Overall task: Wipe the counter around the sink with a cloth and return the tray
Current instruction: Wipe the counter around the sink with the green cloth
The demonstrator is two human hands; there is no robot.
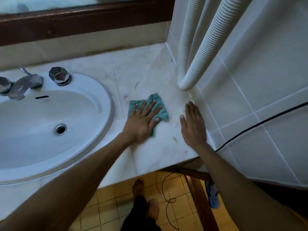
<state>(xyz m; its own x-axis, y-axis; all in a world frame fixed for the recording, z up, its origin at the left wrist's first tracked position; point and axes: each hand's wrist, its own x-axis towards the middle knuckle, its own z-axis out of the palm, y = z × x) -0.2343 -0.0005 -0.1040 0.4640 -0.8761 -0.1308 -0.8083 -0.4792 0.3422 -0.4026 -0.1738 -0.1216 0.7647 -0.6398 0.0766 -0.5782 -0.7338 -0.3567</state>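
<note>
A teal cloth (161,104) lies flat on the pale marble counter (141,72) to the right of the white oval sink (50,117). My left hand (141,120) presses down on the cloth with straight, spread fingers. My right hand (193,125) rests flat on the counter, fingers straight, close to the tiled wall on the right and a short gap from the cloth. No tray is in view.
A chrome faucet (25,84) and a faceted knob (59,75) stand at the sink's back rim. Two white ribbed hoses (200,60) come down to the counter by the tiled wall (250,80). A black cable (168,197) lies on the yellow floor below.
</note>
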